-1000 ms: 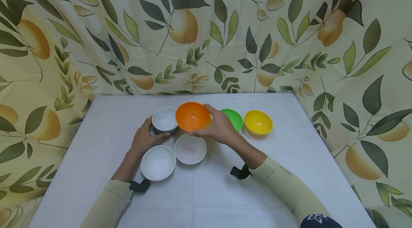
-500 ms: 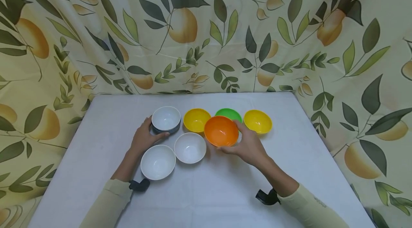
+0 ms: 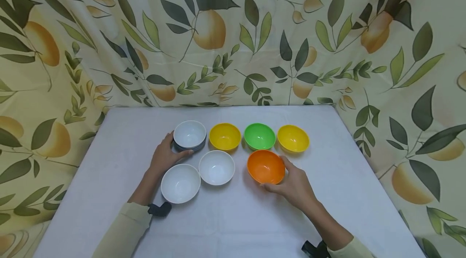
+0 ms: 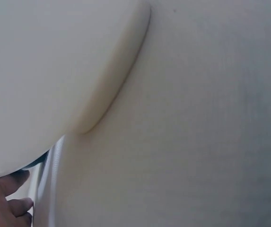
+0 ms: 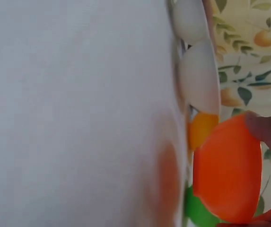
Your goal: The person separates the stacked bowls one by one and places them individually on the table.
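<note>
My right hand (image 3: pixel 295 185) pinches an orange bowl (image 3: pixel 266 167) at its right side, thumb at the near edge and fingers behind. In the right wrist view the orange bowl (image 5: pixel 232 168) hangs just over the white cloth, its reddish tint showing below. At the back left, my left hand (image 3: pixel 164 156) curls round two stacked bowls: a white bowl (image 3: pixel 189 133) sits in a dark blue bowl (image 3: pixel 196 147), of which only a strip shows. Fingers of the left hand (image 4: pixel 5 201) show at the lower left of the left wrist view, beside a large white bowl (image 4: pixel 40 80).
Behind the orange bowl stand a yellow bowl (image 3: pixel 225 136), a green bowl (image 3: pixel 259 136) and another yellow bowl (image 3: pixel 293 138) in a row. Two white bowls (image 3: pixel 217 168) stand close together in front of the stack. A patterned curtain (image 3: pixel 233 39) hangs behind the white-covered table (image 3: pixel 225 225).
My right hand has carried the orange bowl rightward and nearer, from beside the stack to in front of the green bowl. The left hand stays at the stack.
</note>
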A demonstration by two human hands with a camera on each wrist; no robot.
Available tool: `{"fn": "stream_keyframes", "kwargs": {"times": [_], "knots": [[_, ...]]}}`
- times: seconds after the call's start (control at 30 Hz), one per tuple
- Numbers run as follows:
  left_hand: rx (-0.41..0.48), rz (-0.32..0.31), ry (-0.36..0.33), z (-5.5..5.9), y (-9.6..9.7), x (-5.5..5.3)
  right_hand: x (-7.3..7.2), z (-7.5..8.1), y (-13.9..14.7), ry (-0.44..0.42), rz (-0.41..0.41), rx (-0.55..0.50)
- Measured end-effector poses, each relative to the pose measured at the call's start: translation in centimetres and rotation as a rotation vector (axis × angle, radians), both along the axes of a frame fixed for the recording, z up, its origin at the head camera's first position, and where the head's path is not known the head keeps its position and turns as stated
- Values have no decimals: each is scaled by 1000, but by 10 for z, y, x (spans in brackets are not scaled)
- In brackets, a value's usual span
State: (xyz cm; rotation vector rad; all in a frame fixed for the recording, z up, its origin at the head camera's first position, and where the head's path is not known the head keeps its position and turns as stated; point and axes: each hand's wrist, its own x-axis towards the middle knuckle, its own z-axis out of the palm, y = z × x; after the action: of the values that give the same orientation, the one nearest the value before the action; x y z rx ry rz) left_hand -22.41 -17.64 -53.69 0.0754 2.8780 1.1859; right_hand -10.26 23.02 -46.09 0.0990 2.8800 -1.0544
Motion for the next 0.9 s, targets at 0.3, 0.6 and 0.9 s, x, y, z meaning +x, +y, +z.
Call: {"fn": "stream_keyframes", "kwargs": {"times": [0.3,0.6,0.9], "knots": [[11,-2,10,2,1,0,6,-16,7,63,32,60],[18,-8,16,4,2,-2,11,-14,8,16,6,113],[21,-8,14,5,1,1,13,-15,6,-17,5,109]]}}
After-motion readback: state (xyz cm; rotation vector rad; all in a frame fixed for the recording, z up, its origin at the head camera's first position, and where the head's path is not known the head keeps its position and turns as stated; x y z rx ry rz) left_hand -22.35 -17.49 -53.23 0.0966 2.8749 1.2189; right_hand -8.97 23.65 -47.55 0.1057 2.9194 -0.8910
